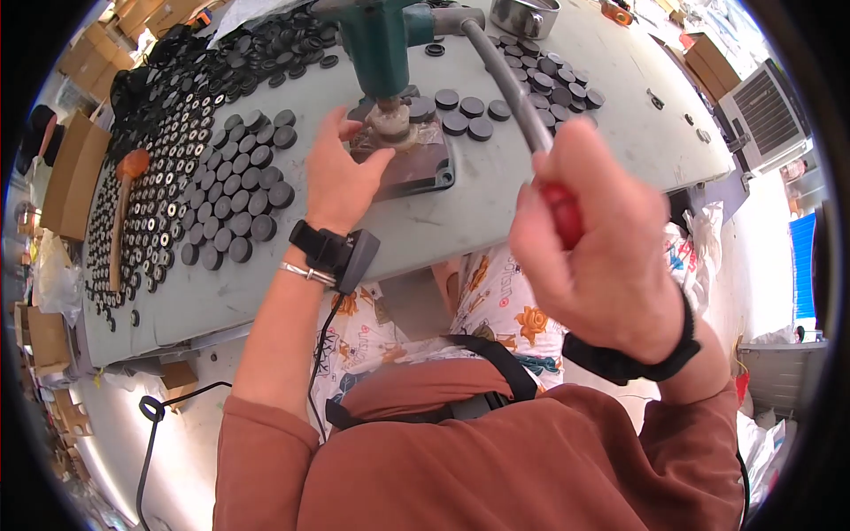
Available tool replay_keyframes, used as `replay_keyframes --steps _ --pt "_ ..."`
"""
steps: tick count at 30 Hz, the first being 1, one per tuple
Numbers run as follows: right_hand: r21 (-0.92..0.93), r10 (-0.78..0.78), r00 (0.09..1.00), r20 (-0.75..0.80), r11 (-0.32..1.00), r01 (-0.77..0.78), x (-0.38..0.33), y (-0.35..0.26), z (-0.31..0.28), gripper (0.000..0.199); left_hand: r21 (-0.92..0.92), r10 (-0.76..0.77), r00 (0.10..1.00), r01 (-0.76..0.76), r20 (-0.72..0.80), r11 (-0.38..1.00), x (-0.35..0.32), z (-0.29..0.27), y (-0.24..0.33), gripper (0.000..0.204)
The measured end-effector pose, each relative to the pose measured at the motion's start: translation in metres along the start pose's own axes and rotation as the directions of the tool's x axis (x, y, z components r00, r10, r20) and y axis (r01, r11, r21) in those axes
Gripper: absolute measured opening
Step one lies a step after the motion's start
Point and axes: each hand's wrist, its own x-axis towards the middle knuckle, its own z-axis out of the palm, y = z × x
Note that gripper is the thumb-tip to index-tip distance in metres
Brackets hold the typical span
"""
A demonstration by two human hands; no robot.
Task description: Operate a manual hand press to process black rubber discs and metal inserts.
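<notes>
A green hand press (376, 53) stands on the grey table in front of me. My right hand (602, 239) is closed round the red knob (565, 215) at the near end of its metal lever (509, 84), which slants toward me. My left hand (341, 177) is beside the press base (416, 168), thumb and fingers apart around the pale plunger tip (390, 122). The tip is down on the dark base; whether a piece sits beneath it I cannot make out. Close behind the base lie several dark round caps (455, 122).
Round dark caps (230, 190) cover the table's left side, with rows of small ringed pieces (168, 181) beyond them. An orange-headed mallet (124, 212) lies at the left. Loose black parts (257, 57) pile up at the far left. A metal pot (524, 18) stands at the back.
</notes>
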Motion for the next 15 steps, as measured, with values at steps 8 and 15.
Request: replay_keyframes --steps 8,15 --pt "0.031 -0.053 0.987 -0.149 0.998 0.058 -0.032 0.025 0.042 0.023 0.015 0.017 1.0 -0.017 -0.008 1.0 -0.01 -0.008 0.0 0.07" --pt "0.023 -0.11 0.993 -0.038 0.994 0.111 -0.006 0.016 0.001 0.019 0.046 0.03 0.998 -0.032 0.054 0.998 -0.006 -0.003 0.004 0.069"
